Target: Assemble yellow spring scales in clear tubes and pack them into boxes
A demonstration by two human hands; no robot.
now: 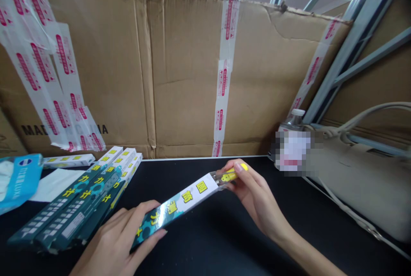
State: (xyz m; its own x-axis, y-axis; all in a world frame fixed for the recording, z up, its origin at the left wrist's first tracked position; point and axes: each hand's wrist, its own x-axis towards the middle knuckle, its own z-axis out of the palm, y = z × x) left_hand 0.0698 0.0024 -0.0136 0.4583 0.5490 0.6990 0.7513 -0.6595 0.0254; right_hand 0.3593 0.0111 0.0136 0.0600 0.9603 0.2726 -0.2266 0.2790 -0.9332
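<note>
A long, narrow spring scale box (180, 205), white at one end and dark green at the other with yellow Chinese characters, slants upward to the right. My left hand (118, 237) is closed round its lower dark end. From the upper end sticks out a yellow spring scale (229, 176) in clear plastic, partly inside the box. My right hand (252, 192) pinches its yellow end between thumb and fingers. Several similar boxes (80, 199) lie side by side on the black table, left of my left hand.
A large cardboard sheet (186, 79) with printed tape stands behind the black table (205, 241). On the left are a blue tissue pack (24, 181), white paper (58, 185) and another box (69, 160). A bottle (293, 143) and a beige bag (362, 181) stand on the right.
</note>
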